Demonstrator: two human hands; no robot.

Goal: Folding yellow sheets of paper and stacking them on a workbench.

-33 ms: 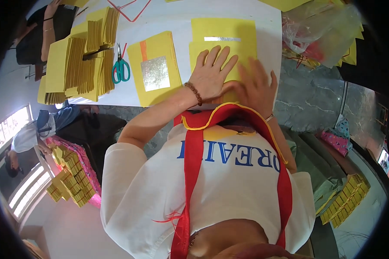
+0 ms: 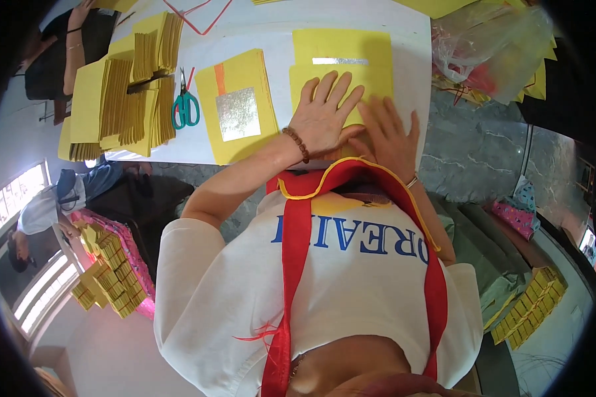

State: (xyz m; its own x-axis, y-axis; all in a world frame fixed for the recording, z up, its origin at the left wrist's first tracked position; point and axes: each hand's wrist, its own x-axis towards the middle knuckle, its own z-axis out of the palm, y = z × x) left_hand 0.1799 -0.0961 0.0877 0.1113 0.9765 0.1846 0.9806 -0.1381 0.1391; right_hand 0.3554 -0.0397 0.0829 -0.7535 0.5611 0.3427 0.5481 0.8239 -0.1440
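Observation:
A folded yellow sheet of paper lies on the white table, with a strip of silver foil showing at its fold. My left hand rests flat on the folded part, fingers spread. Beside it, my right hand lies over the paper's lower right, its fingers stretched out and slightly blurred. The thumbs nearly meet, and the paper's near edge is partly hidden beneath the hands. To the left sits a pile of yellow papers with a silver foil square and an orange strip on top.
Teal-handled scissors lie left of the pile, beside tall stacks of folded yellow paper. A red cord is at the far edge. A clear plastic bag stands at the right. Another person's arm shows at the far left.
My right hand has shifted slightly nearer to me and is less blurred. My left hand stays in place on the yellow paper.

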